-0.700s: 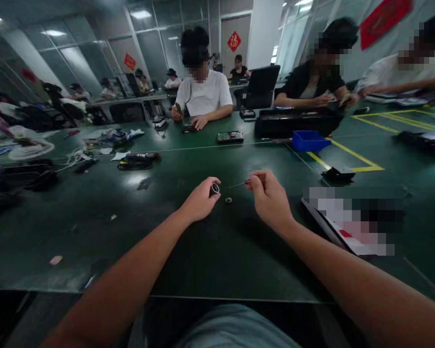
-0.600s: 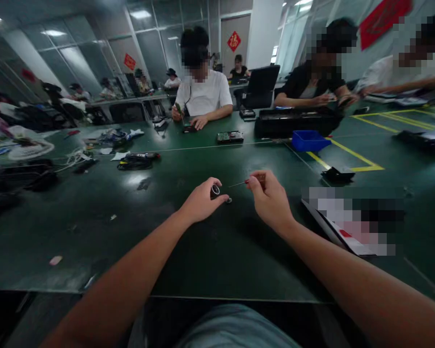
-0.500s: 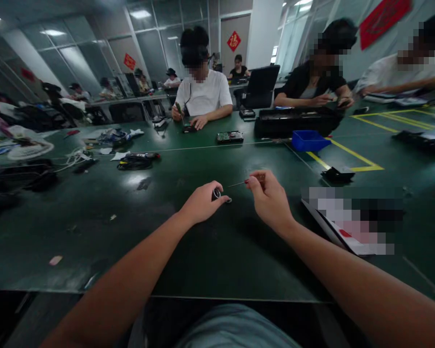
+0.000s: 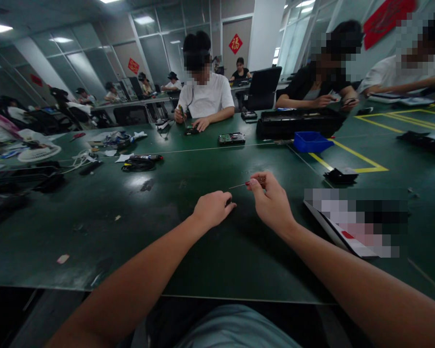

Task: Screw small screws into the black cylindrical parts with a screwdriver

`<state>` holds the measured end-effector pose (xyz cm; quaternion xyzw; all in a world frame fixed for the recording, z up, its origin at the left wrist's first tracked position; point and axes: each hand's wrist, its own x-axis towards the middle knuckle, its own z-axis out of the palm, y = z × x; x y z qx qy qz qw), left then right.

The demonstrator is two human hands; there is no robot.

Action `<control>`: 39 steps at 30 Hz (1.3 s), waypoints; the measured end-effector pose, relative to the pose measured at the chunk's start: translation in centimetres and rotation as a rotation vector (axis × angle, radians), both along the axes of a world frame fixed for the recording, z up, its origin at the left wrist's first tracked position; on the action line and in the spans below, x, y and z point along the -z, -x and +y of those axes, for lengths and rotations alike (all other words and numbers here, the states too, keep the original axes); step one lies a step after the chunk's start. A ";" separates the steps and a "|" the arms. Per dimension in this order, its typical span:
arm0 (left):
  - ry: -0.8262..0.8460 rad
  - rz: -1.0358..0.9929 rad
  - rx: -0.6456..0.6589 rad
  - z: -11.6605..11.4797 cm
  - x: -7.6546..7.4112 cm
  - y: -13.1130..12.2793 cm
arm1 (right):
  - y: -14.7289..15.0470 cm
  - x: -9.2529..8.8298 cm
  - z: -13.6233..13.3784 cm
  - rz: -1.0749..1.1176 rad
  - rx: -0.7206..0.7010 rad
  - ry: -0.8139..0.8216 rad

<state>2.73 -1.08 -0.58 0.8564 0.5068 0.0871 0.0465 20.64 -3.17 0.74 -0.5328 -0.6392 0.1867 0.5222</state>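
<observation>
Left hand: our left hand (image 4: 210, 209) is low over the green table (image 4: 239, 270), fingers curled and thumb stuck out to the right, gripping a small dark piece (image 4: 228, 202).
Dark piece: sits between our left fingers and thumb, mostly covered up, so we honestly can't make out its shape.
Right hand: our right hand (image 4: 271, 198) is just to the right, pinching a screwdriver (image 4: 260, 180) by its reddish handle, thumb pressed along the near side.
Screwdriver: lying roughly level, thin shaft aimed left, tip just past our left fingers as we see it. Can't tell if it's touching anything there.
By our right arm: a pale booklet (image 4: 329, 222), partly pixelated, with a small black box (image 4: 340, 175) beyond it.
Further up: a blue bin (image 4: 312, 142) in front of a long black case (image 4: 300, 124), yellow tape (image 4: 371, 169) on the tabletop nearby.
Middle of the table: a green circuit board unit (image 4: 232, 138) lying flat.
Off to the left: a bundle of black cable (image 4: 141, 164), well apart from our hands.
Across from us: a co-worker in a white shirt (image 4: 212, 92), both hands down at a small dark device (image 4: 191, 131).
</observation>
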 end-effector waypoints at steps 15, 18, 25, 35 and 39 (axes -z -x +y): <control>0.078 -0.046 -0.023 -0.2 -0.5 0.5 | 0.0 0.3 0.1 0.011 -0.014 0.015; 0.066 -0.012 -0.007 -0.2 -0.6 0.8 | 0.0 0.2 0.1 0.007 -0.022 0.017; 0.052 0.061 0.053 -0.6 -0.7 1.0 | -0.1 0.1 0.0 0.015 -0.024 0.008; 0.147 -0.300 -0.010 -0.1 -1.2 2.0 | -0.1 -0.1 0.0 0.007 -0.027 0.021; 0.284 -0.811 -0.110 1.3 -1.8 3.4 | -0.1 -0.2 0.0 0.012 -0.027 0.049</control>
